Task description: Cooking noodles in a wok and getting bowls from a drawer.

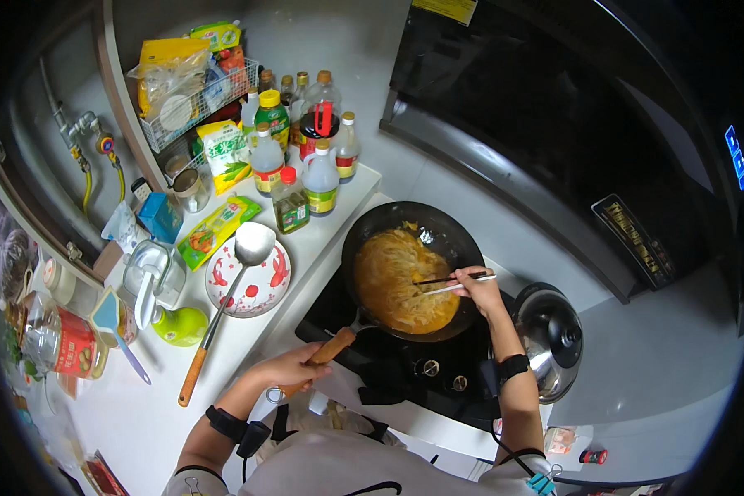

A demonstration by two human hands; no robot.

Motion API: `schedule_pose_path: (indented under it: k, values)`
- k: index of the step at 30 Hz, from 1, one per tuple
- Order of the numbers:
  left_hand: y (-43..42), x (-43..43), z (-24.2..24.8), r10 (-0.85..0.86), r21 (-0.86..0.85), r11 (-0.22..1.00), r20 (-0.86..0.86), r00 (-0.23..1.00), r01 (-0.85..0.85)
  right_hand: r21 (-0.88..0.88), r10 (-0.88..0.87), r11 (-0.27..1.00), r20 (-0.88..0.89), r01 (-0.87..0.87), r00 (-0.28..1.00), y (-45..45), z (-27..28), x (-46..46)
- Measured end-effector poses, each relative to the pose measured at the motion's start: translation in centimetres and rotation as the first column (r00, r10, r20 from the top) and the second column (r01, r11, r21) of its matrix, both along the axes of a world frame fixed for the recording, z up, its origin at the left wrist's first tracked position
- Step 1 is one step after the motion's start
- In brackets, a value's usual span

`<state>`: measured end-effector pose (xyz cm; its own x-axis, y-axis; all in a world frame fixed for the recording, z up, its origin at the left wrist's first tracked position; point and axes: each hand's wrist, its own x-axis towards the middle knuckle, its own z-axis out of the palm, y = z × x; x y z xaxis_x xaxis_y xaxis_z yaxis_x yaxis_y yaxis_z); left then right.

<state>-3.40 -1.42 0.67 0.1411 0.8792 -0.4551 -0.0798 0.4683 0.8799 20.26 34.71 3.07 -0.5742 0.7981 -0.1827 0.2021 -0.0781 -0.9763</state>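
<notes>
My left hand (pixel 297 366) is wrapped around the wooden handle (pixel 335 346) of a dark wok (pixel 456 235), which sits on a black gas cooktop (pixel 322 310). Noodle-like strands in orange-brown broth (pixel 390 273) fill much of the wok. In my right hand (pixel 476 286) is a pair of chopsticks (pixel 449 280), one looking dark and one white. Their tips reach into the strands near the wok's middle. Whether the tips pinch any strands I cannot tell.
A wok spatula (pixel 254 245) rests across a patterned plate (pixel 277 288) at left. Sauce bottles (pixel 320 180) crowd the shelf behind. A domed metal lid (pixel 542 347) stands right of the cooktop. The dark range hood (pixel 502 155) overhangs the back. A green bottle (pixel 183 325) stands near the plate.
</notes>
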Motion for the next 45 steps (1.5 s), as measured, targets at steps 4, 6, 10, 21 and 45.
schedule_pose_path:
  k: [4,6,10,21,45]
  values:
    - [0.0,0.2,0.6,0.012,-0.004,1.0,0.001,1.0,-0.012,-0.111,-0.016,0.994,-0.048,0.011,0.999,-2.0,1.0,-0.4]
    - [-0.1,0.2,0.3,0.01,-0.008,1.0,0.012,1.0,-0.01,-0.121,-0.037,0.992,-0.145,0.02,0.989,-2.1,1.4,-0.7]
    - [-0.2,0.0,0.2,-0.012,-0.048,0.999,0.011,1.0,0.013,0.163,-0.017,0.986,-0.179,0.047,0.984,-0.8,5.0,-1.8]
    - [0.1,0.2,0.0,-0.011,-0.036,0.999,0.022,1.0,0.012,0.443,-0.077,0.886,-0.157,0.139,0.985,5.7,-0.5,-5.3]
    - [0.0,0.3,0.9,0.019,-0.008,1.0,-0.026,0.999,-0.019,0.035,-0.266,0.958,-0.27,0.286,0.925,-4.2,1.1,-3.4]
